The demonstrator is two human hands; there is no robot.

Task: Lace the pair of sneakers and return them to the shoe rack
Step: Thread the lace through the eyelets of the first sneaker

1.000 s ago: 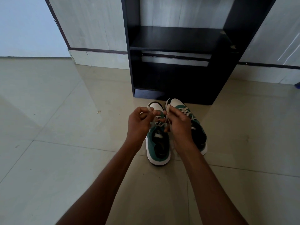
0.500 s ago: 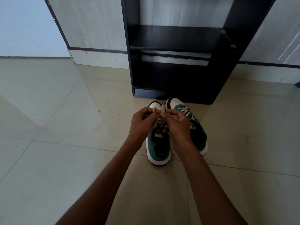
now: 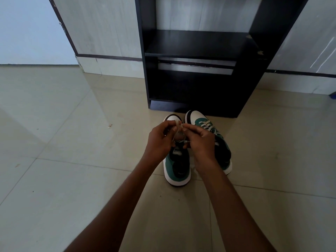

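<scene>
Two green, white and black sneakers stand side by side on the floor, toes toward the rack. Above the left sneaker (image 3: 176, 166), my left hand (image 3: 160, 140) and my right hand (image 3: 200, 140) meet, each pinching part of its white lace (image 3: 176, 128), which forms a loop between my fingertips. The hands hide most of that shoe's eyelets. The right sneaker (image 3: 205, 124) shows white laces crossed over its tongue. The black shoe rack (image 3: 198, 51) stands just beyond the toes, its shelves bare.
Beige floor tiles (image 3: 72, 179) spread to the left, right and front. Pale wall panels with a dark trim line flank the rack. A small blue object (image 3: 333, 96) peeks in at the right edge.
My hands have drawn closer together and moved slightly toward the toe of the left sneaker, with the lace now looped between the fingertips. The shoes have not moved.
</scene>
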